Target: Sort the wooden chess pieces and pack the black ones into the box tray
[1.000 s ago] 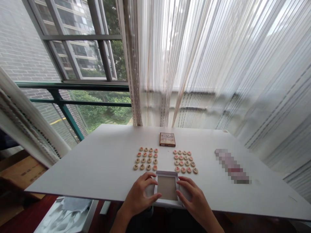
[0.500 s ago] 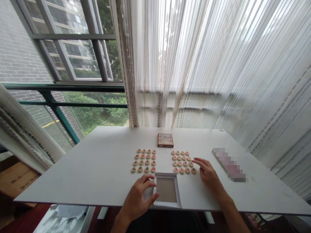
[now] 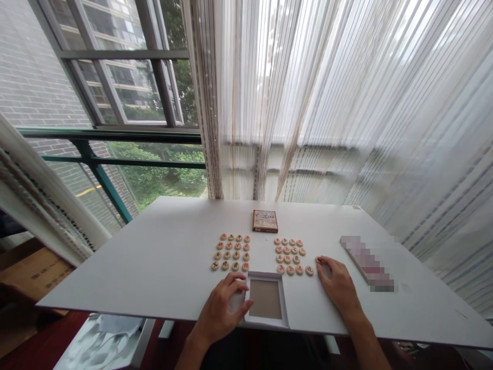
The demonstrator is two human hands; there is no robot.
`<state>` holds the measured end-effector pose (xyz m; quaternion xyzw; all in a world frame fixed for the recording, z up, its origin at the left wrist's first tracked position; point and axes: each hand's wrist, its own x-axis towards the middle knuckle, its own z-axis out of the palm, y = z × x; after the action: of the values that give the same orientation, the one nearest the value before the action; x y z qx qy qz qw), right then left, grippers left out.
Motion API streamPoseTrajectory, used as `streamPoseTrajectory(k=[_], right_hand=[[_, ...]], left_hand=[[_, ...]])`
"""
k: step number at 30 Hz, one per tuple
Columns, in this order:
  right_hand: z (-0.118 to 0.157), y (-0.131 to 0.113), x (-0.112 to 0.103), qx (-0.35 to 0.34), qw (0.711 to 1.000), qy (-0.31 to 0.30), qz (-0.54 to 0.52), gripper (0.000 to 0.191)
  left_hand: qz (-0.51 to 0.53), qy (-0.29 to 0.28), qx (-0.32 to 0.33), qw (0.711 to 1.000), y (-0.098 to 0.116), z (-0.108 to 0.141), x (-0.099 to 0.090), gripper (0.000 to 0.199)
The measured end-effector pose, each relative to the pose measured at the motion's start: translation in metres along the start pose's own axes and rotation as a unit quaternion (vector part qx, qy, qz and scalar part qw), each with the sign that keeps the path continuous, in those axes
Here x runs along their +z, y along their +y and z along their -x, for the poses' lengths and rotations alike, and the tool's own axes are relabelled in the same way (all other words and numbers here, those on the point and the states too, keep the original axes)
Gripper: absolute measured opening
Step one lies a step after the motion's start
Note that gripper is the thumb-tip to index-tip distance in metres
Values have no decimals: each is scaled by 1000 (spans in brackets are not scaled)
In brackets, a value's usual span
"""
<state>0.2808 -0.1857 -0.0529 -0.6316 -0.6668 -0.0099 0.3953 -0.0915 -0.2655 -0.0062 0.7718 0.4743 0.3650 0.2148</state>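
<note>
My left hand (image 3: 223, 308) rests at the left edge of an open shallow box (image 3: 285, 303), its thumb and fingers spread apart over the rim. Round wooden xiangqi pieces lie in two blocks: a left group (image 3: 231, 246) above my left hand, and a right group (image 3: 287, 251) beyond the box. My right hand (image 3: 339, 285) is to the right of that group, with thumb and fingertips pinched on one round piece (image 3: 318, 260). Another piece (image 3: 309, 270) lies just left of my right hand. The third row of the right group shows three pieces.
A closed brown box with printed characters (image 3: 265, 220) lies at the back middle of the white table (image 3: 154, 257). A long pixelated object (image 3: 367, 264) is on the right. Behind the table hang striped curtains (image 3: 308, 103), beside a window.
My right hand has moved right and closed on a piece taken from the right end of the third row. My left hand stays at the open box. The view has shifted slightly.
</note>
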Motion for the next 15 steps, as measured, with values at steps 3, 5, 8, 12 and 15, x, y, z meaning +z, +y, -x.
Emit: streamPoseTrajectory(k=[3, 5, 8, 12, 15], right_hand=[[-1, -2, -2, 27, 1000, 2, -5, 32], [-2, -4, -3, 45, 999, 0, -11, 34], [-2, -6, -6, 68, 997, -5, -20, 35], [-2, -10, -11, 97, 995, -2, -36, 37], [-3, -15, -16, 122, 991, 20, -48, 43]], left_hand=[[1, -2, 3, 1000, 0, 0, 0, 12], [2, -3, 2, 1000, 1, 1, 0, 12], [2, -1, -1, 1000, 0, 1, 1, 12], [6, 4, -2, 1000, -1, 1, 2, 12], [16, 1, -12, 1000, -1, 0, 2, 12]])
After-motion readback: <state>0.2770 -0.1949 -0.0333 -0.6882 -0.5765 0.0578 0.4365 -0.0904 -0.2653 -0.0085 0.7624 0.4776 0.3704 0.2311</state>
